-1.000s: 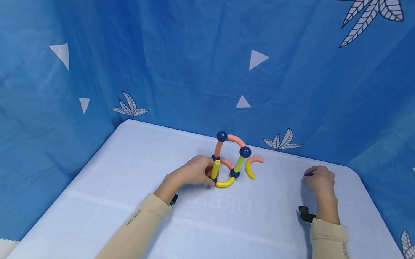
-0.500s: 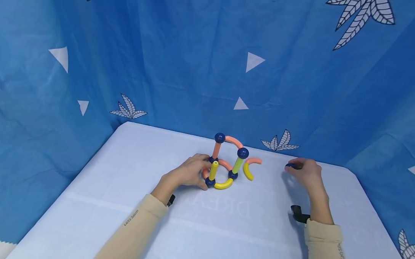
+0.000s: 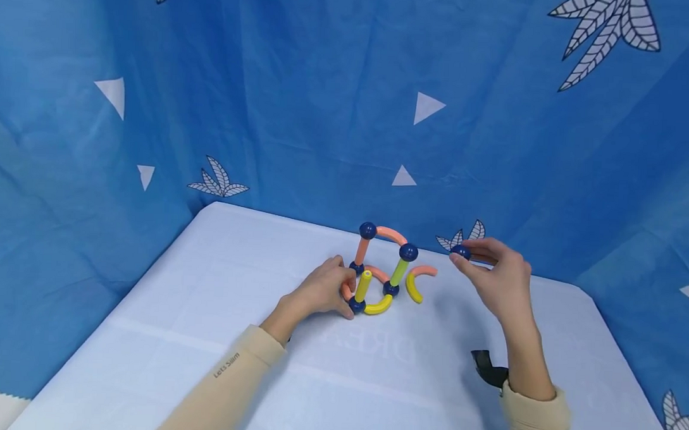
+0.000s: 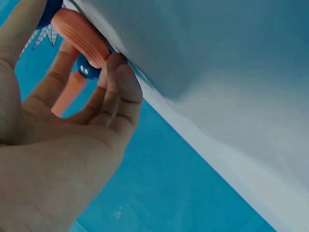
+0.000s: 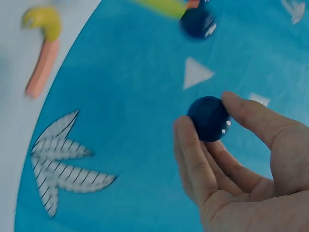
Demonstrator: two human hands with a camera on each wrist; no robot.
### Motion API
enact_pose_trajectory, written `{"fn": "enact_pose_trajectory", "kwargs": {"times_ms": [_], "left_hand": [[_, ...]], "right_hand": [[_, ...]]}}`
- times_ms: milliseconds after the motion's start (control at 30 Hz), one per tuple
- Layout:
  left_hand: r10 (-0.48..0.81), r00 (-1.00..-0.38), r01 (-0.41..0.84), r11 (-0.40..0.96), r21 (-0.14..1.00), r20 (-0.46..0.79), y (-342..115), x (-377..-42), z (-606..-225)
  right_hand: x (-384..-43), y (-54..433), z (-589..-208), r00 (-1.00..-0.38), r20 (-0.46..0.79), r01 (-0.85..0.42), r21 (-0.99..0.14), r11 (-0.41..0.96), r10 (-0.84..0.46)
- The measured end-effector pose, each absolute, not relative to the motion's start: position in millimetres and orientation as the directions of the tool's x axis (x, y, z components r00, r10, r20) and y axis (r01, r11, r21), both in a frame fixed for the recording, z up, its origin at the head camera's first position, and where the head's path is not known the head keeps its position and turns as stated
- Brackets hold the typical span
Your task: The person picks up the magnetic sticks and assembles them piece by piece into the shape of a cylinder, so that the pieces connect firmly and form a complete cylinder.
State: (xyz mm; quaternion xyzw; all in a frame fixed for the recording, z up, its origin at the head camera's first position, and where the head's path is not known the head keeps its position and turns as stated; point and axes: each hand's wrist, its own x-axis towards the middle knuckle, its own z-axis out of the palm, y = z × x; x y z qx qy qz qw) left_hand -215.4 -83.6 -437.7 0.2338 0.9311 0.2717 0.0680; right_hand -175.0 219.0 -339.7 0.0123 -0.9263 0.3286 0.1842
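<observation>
A magnetic rod-and-ball frame (image 3: 399, 272) stands on the table, its lower ring made of curved rods and navy balls. Upright rods in orange, lime and yellow rise from it; an orange curved rod (image 3: 392, 233) bridges two top balls. The yellow upright rod (image 3: 363, 285) has a bare top end. My left hand (image 3: 321, 289) grips the ring's left side, fingers curled around an orange curved rod (image 4: 81, 36) with the thumb by the front ball. Raised to the right of the frame, my right hand (image 3: 504, 281) pinches a loose navy ball (image 5: 208, 118) between thumb and fingers.
Just right of the frame lie an orange curved rod (image 3: 425, 270) and a yellow curved rod (image 3: 413, 288), end to end. The white-covered table (image 3: 338, 385) backs onto a blue patterned curtain (image 3: 325, 113).
My right hand has moved left and upward with the navy ball, towards the frame. My left hand stays at the frame's left side, its fingers shifted slightly.
</observation>
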Motion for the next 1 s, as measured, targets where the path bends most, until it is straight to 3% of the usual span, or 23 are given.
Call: {"fn": "enact_pose_trajectory", "kwargs": {"times_ms": [267, 533, 800, 1000], "left_hand": [[0.389, -0.921, 0.330, 0.796, 0.507, -0.013, -68.8, -207.9, -440.6], [0.361, -0.932, 0.297, 0.816, 0.496, -0.036, -63.3, -203.0, -438.4], [0.388, -0.920, 0.309, 0.806, 0.505, -0.057, -65.9, -204.2, -436.6], [0.468, -0.877, 0.330, 0.753, 0.569, -0.110, -78.2, -206.8, -426.3]], "right_hand": [[-160.1, 167.2, -344.2, -0.906, 0.413, -0.362, -0.641, 0.677, -0.094], [-162.3, 129.3, -370.2, -0.858, 0.474, -0.489, -0.640, 0.593, -0.197], [-165.3, 121.1, -381.6, -0.862, 0.452, -0.492, -0.635, 0.596, -0.231], [-165.1, 123.7, -378.6, -0.874, 0.424, -0.476, -0.657, 0.584, -0.236]]}}
